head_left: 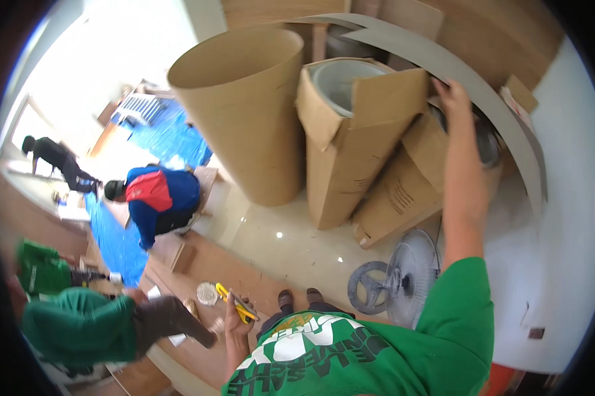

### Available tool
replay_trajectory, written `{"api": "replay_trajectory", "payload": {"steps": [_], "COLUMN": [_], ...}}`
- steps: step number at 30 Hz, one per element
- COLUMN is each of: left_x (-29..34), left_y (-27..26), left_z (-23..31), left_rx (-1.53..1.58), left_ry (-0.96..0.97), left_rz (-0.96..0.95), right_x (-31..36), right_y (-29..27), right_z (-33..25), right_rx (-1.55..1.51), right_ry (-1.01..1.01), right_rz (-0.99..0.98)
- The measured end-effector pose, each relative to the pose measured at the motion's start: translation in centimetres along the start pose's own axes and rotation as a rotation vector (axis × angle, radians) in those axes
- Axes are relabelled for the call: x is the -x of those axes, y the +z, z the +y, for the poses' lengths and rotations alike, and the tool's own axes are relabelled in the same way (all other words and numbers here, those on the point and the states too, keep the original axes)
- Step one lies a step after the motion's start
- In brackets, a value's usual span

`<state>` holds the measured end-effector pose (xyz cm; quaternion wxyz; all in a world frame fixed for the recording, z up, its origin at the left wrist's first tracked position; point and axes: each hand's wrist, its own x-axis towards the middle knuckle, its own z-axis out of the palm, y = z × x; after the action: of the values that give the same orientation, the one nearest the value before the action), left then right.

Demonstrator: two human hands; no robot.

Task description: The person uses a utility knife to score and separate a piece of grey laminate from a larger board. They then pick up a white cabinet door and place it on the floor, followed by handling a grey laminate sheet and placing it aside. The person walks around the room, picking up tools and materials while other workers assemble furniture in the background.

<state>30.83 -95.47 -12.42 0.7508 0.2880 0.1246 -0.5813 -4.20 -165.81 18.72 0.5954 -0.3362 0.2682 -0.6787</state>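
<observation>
At the lower middle, my left hand (235, 325) is closed around a yellow-and-black utility knife (246, 311). My right arm stretches forward and up, with my right hand (453, 99) at the raised flap of a tall cardboard box (343, 165). Its fingers look apart; whether they press on the flap is hard to tell. Inside that box stands a pale grey cylinder (337, 86), its top showing. Leaning beside it is a second cardboard box (403, 191), partly behind my forearm, with a shiny grey rounded thing (487, 144) in its opening.
A wide brown cardboard tube (244, 125) stands left of the boxes. A curved grey strip (469, 69) arches behind them. Near my right side is a fan (413, 277). Several people work at left, one in blue (168, 198), beside a blue tarp (116, 237). Brown boards (238, 270) cover some floor.
</observation>
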Motion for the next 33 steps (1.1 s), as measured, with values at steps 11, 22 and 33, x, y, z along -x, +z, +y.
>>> {"api": "replay_trajectory", "payload": {"steps": [11,22,33], "left_x": [1.1,1.3,2.9], "left_y": [7.7,7.4,1.6], "left_z": [0.6,-0.2,3.9], "left_rx": [-0.093,0.030,0.075], "left_ry": [0.108,0.223,0.456], "left_rz": [0.028,0.083,0.353], "right_x": [-15.5,-11.4,53.6], "right_y": [-10.2,-11.1,15.5], "right_z": [0.1,0.1,19.5], "right_rx": [0.171,0.154,0.876], "right_ry": [0.225,-0.024,0.364], "right_rz": [0.068,0.146,-1.179]}}
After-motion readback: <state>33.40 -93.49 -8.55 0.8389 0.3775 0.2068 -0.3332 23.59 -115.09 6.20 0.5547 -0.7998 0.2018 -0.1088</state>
